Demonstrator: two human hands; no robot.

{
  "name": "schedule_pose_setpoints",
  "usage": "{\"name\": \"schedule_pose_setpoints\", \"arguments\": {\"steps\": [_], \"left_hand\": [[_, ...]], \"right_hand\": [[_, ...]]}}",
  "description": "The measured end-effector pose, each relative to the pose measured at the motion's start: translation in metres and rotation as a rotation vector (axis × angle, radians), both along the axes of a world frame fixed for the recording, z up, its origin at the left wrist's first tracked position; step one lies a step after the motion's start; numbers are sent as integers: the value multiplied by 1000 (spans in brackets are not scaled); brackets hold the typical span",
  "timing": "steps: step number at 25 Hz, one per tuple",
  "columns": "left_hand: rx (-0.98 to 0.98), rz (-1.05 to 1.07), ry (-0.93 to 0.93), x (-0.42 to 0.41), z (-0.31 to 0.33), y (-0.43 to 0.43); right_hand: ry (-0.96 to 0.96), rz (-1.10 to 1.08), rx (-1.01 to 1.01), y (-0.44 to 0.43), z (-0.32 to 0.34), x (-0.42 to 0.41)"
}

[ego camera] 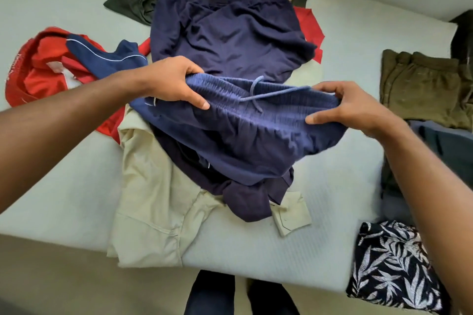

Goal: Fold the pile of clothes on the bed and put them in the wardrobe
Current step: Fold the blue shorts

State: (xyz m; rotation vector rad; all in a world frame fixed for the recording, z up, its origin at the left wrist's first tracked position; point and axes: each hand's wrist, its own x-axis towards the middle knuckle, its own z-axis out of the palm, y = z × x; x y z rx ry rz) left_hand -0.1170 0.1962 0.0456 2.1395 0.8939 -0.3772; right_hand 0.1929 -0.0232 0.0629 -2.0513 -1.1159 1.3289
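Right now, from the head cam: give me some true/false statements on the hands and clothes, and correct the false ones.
1. The left hand and the right hand both grip the blue shorts at the waistband. True.
2. The leaf-print garment lies left of the shorts. False: the leaf-print garment lies at the near right.
3. The cream shirt lies partly under the blue shorts. True.
4. The right hand hangs free. False: it pinches the waistband.

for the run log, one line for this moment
left hand: grips blue shorts | right hand: grips blue shorts | stage: unfolded, over pile
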Motion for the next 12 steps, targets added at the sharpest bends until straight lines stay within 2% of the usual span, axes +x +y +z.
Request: {"name": "schedule_pose_setpoints", "arguments": {"steps": [1,5,7,8,10,12], "left_hand": [[16,-24,40,1,-6,-3],[183,-101,131,-9,-36,-26],[240,-69,184,-17,-38,-38],[233,-44,214,-20,-33,-41],[86,-12,238,-23,-8,-43],[-83,-9,231,-23,26,-44]], "right_hand": [[1,22,-45,-10,-8,-2],[-277,150,-151,-37,-76,-32],[-310,-26,-115,-43,-92,-51],[-323,-151,-73,-45,-88,-56],[-354,-289,-4,-46,-63,-53],[-350,-243,-13,-56,-24,-35]]}}
